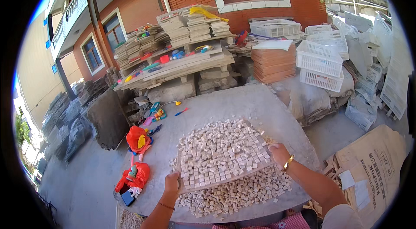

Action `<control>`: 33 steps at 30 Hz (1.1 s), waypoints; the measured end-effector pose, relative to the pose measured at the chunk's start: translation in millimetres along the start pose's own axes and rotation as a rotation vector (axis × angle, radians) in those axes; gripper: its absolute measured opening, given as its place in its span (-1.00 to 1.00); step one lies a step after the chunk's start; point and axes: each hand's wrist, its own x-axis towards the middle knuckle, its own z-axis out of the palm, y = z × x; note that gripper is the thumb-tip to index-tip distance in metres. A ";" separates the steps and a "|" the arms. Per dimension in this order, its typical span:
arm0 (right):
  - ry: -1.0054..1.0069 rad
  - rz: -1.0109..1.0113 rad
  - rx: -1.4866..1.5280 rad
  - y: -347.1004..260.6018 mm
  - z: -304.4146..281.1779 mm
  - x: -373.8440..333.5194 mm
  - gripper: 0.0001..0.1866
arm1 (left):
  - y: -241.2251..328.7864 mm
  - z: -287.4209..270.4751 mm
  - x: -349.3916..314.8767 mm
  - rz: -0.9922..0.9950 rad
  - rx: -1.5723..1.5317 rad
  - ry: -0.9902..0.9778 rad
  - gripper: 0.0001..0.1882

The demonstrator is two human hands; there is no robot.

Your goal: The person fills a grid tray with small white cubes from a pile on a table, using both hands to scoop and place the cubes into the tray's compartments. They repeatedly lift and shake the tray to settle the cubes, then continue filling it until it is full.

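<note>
Between my two hands is a shallow, flat tray covered with small pale stone cubes. Along its near and right side the cubes sit in neat rows, while farther back they lie heaped and loose. My left hand grips the tray's near left corner, with a thin bracelet on that wrist. At the right edge my right hand is closed on the tray, a gold band around its wrist. Under and in front of the tray spreads a pile of loose cubes on the grey table. The tray's underside is hidden.
Red plastic bags and small toys lie along the left of the table. Behind stand pallets with stacked slabs, a brown stack of sheets and white crates. A large paper sack sits at right.
</note>
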 end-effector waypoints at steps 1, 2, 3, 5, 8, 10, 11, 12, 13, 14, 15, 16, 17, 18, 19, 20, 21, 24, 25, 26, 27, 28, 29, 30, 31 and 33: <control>-0.020 -0.028 0.064 -4.0 10.2 -24.6 -0.76 | -5.8 -19.1 -2.0 0.121 0.108 0.034 -0.70; -0.021 -0.017 0.113 3.2 11.4 -46.3 -0.75 | -19.8 -31.4 -5.7 0.197 0.221 0.053 -0.71; -0.017 0.003 -0.055 0.5 3.7 -41.0 -0.74 | -17.0 -27.1 2.3 0.129 0.148 0.028 -0.72; 0.030 0.105 -0.221 -9.5 0.5 -34.7 -0.74 | -15.0 -10.4 17.5 -0.046 0.000 -0.040 -0.74; 0.034 -0.002 -0.285 -25.4 13.2 -14.2 -0.74 | -15.9 -16.0 -3.5 -0.100 -0.032 0.054 -0.74; -0.023 -0.238 -0.181 10.7 2.2 -27.5 -0.71 | -26.2 -29.0 -11.1 0.015 0.000 0.067 -0.76; 0.004 -0.185 -0.165 17.6 -2.1 -27.1 -0.71 | -21.6 -17.5 -15.9 0.002 -0.003 0.051 -0.77; -0.001 -0.105 -0.157 20.2 0.9 -15.6 -0.72 | -17.6 -7.6 -15.9 -0.012 -0.007 0.035 -0.77; 0.001 -0.038 -0.133 11.2 10.3 5.6 -0.73 | 1.3 -2.1 5.9 0.039 -0.013 -0.051 -0.78; 0.004 0.029 -0.110 5.9 13.3 16.2 -0.73 | 1.2 2.3 -2.4 0.005 -0.007 -0.019 -0.77; 0.022 0.022 -0.073 21.2 5.4 -6.5 -0.74 | -2.3 5.3 -20.4 -0.029 -0.001 0.012 -0.75; 0.020 -0.042 -0.051 25.5 6.2 -11.4 -0.73 | 14.3 8.0 -29.9 -0.017 -0.001 0.057 -0.72; 0.010 -0.080 -0.022 37.2 9.3 -22.7 -0.72 | 16.1 -3.8 -39.8 0.075 0.145 0.061 -0.70; 0.002 -0.107 0.009 39.5 14.8 -31.4 -0.72 | 23.8 -13.6 -36.8 0.095 0.198 0.065 -0.70; -0.013 0.058 0.059 22.4 25.0 -37.9 -0.74 | 28.2 -24.2 -31.5 0.114 0.245 0.069 -0.71; 0.009 0.073 0.011 28.4 20.1 -28.8 -0.75 | 25.4 -11.1 -31.7 0.100 0.269 0.026 -0.71; 0.032 0.089 -0.038 43.5 16.8 -7.3 -0.76 | 35.1 7.2 -15.4 0.059 0.327 0.024 -0.72; 0.045 -0.001 -0.022 24.8 26.4 -2.4 -0.75 | 33.8 -17.6 -23.9 0.164 0.350 0.073 -0.73; 0.027 0.015 0.084 21.6 28.2 -17.0 -0.73 | 35.0 -25.1 -31.1 0.214 0.447 0.064 -0.72; 0.017 0.047 0.177 21.6 27.8 -35.2 -0.71 | 31.1 -28.6 -35.7 0.264 0.531 0.053 -0.72; -0.010 0.031 0.020 9.6 31.1 -34.6 -0.73 | 30.8 -27.4 -27.5 0.190 0.378 0.073 -0.72; 0.008 0.032 -0.057 7.9 31.5 -28.6 -0.74 | 18.0 -21.2 -20.9 0.087 0.217 0.077 -0.72; 0.042 0.014 -0.133 6.2 29.8 -9.5 -0.75 | 12.5 -12.7 0.0 0.069 0.109 -0.007 -0.72; 0.071 -0.034 -0.193 0.9 26.6 7.0 -0.76 | 5.3 -5.9 -2.4 0.094 0.156 0.001 -0.71; 0.082 -0.116 -0.305 0.2 27.5 -1.3 -0.73 | 8.2 -14.6 -14.7 0.150 0.216 0.055 -0.69; 0.003 -0.164 -0.198 1.0 16.9 -17.0 -0.70 | 16.8 -10.3 -42.6 0.245 0.287 0.079 -0.68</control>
